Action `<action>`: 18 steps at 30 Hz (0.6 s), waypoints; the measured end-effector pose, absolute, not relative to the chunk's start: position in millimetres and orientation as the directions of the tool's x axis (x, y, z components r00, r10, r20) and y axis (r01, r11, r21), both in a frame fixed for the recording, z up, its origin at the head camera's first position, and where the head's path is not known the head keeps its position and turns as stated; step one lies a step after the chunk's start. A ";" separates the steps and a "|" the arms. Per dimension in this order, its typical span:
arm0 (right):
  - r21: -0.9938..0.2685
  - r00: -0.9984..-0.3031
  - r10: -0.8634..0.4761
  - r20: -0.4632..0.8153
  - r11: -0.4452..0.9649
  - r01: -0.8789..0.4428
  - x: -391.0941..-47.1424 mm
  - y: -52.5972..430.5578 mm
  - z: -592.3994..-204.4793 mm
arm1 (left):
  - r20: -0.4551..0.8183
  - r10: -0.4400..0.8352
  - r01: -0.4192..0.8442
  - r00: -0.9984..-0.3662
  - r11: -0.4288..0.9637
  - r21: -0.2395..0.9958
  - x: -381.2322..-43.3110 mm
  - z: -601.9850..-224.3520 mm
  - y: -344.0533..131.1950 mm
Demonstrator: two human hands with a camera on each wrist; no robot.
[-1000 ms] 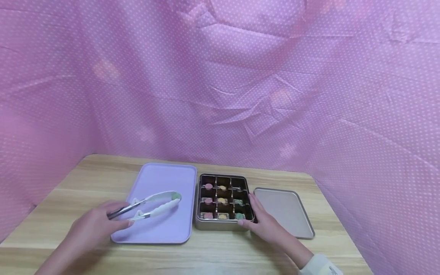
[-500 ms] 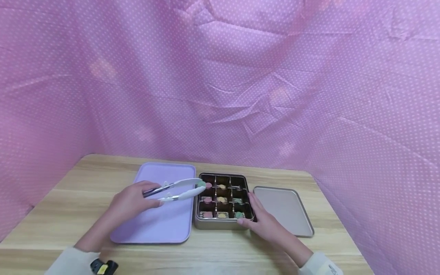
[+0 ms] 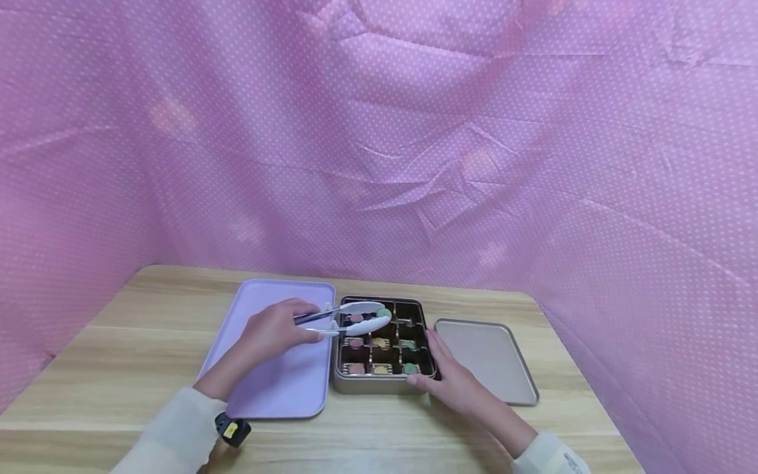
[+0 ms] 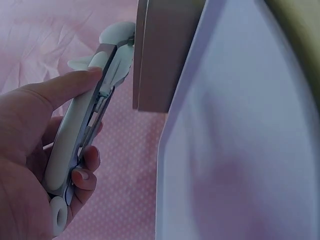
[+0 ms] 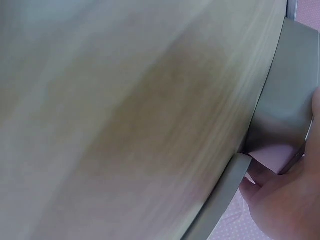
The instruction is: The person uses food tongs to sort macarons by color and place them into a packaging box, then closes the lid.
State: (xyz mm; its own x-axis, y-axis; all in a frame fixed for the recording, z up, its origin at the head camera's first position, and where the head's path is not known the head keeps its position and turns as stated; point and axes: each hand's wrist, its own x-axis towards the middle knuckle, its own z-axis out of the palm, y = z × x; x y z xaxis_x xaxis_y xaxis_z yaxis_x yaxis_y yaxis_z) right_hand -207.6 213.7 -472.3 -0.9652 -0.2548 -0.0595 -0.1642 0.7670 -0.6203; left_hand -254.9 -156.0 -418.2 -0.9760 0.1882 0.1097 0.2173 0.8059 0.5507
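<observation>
My left hand [image 3: 272, 334] grips a pair of kitchen tongs [image 3: 368, 325] with white tips. Between those tips sits a green macaron-like piece [image 3: 384, 314], over the back middle compartment of the tin box [image 3: 376, 386]. The left wrist view shows the thumb along one arm of the tongs [image 4: 75, 125] and fingers curled round the other. My right hand [image 3: 453, 383] holds the tin's front right corner, thumb at the front and fingers along the right side. Inside the divided tin are pink [image 3: 356, 343], yellow [image 3: 381, 343] and green pieces [image 3: 410, 368]; the tongs cover part of the back row.
A lilac tray [image 3: 284, 392] lies left of the tin, under my left forearm. The tin's flat lid [image 3: 488, 362] lies to its right. All rest on a wooden table [image 3: 106, 355] backed by a pink dotted curtain [image 3: 414, 131].
My left hand has carried the tongs and the green piece rightward from above the lilac tray to above the tin's back row. My right hand stays at the tin.
</observation>
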 end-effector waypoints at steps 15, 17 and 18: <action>-0.609 -0.965 -0.257 -0.055 0.774 -0.172 -209.0 212.2 -471.6 | 0.067 0.234 0.230 -0.970 0.793 0.564 -280.8 -417.4 -112.7; -0.610 -0.965 -0.257 -0.054 0.773 -0.172 -209.0 211.9 -471.1 | 0.062 0.234 0.228 -0.970 0.798 0.559 -284.0 -416.8 -109.4; -0.611 -0.965 -0.256 -0.055 0.773 -0.170 -208.8 211.7 -470.8 | 0.061 0.237 0.230 -0.970 0.799 0.555 -285.7 -416.6 -107.9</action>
State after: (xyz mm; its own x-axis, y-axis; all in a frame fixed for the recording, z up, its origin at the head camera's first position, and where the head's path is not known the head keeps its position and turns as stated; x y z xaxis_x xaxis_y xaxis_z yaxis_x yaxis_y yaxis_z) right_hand -208.8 211.7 -470.8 -0.9651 -0.2561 -0.0555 -0.1700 0.7731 -0.6110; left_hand -285.7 -107.9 -416.6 -0.9696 0.2370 0.0607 0.2301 0.7994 0.5550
